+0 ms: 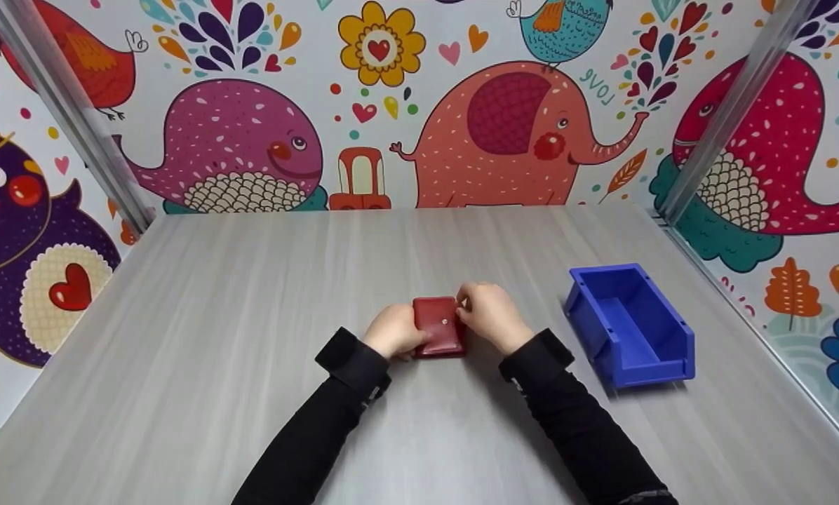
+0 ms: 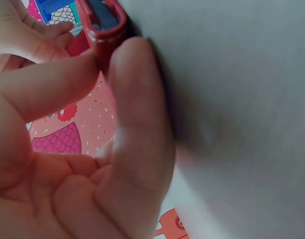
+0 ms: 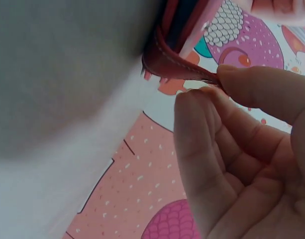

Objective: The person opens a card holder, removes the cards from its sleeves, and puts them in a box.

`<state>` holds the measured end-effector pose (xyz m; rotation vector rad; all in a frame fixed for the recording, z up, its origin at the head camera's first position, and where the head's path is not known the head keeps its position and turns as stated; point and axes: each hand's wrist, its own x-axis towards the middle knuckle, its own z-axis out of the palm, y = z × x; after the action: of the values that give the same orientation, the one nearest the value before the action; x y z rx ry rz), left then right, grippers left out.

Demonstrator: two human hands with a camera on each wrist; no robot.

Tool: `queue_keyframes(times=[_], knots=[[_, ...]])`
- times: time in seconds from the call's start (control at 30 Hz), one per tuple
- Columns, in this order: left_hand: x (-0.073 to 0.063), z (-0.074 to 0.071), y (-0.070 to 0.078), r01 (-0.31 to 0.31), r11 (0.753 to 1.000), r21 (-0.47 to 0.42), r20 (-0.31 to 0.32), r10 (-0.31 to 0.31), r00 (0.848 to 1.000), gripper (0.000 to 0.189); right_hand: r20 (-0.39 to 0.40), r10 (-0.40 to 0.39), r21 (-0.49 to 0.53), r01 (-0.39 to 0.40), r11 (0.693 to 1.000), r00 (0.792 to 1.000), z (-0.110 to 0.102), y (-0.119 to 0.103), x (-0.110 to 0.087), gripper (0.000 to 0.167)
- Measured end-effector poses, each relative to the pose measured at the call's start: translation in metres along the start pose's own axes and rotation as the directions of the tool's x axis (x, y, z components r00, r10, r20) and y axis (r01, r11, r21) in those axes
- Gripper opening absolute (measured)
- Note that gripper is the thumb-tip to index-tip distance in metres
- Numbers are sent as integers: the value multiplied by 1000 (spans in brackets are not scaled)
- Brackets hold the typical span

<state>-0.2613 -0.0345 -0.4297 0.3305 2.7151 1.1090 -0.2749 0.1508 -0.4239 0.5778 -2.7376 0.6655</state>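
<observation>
A small dark-red wallet (image 1: 439,328) lies on the table, with a round metal snap on its upper face. My left hand (image 1: 394,332) pinches its left edge, thumb on top and a finger underneath. In the left wrist view, the wallet's near end (image 2: 106,36) sits between thumb and index finger. On the wallet's right side, my right hand (image 1: 493,315) pinches the tip of its stitched closing strap (image 3: 178,68) between thumb and index finger. The right wrist view shows this strap lifted away from the wallet's face, with dark layers visible inside the wallet.
A blue plastic bin (image 1: 654,373) stands on the table (image 1: 202,365) to the right of my right hand. Patterned panels (image 1: 370,112) with cartoon animals rise behind and at both sides. Metal posts (image 1: 76,116) mark the back corners.
</observation>
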Motion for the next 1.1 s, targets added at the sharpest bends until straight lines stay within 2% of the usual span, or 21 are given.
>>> queue_keyframes(times=[0.2, 0.43, 0.57, 0.77, 1.1], knots=[[0, 0, 1, 8, 1000, 2, 4, -8, 1000, 16, 5, 57, -19, -56, 998, 998, -5, 3, -2, 7], [1, -1, 1, -28, 997, 66, -1, 28, 1000, 15, 17, 95, -66, -94, 993, 995, -8, 8, -6, 6], [1, -1, 1, -16, 998, 58, 5, 16, 1000, 16, 28, 120, -75, -118, 990, 992, -8, 11, -8, 5], [1, 0, 1, 5, 1000, 25, 17, -6, 1000, 14, 40, 120, -87, -116, 989, 992, -9, 13, -9, 5], [-1, -1, 1, 8, 1000, 27, 18, -9, 1000, 16, 76, 127, -115, -118, 986, 989, -9, 16, -11, 5]])
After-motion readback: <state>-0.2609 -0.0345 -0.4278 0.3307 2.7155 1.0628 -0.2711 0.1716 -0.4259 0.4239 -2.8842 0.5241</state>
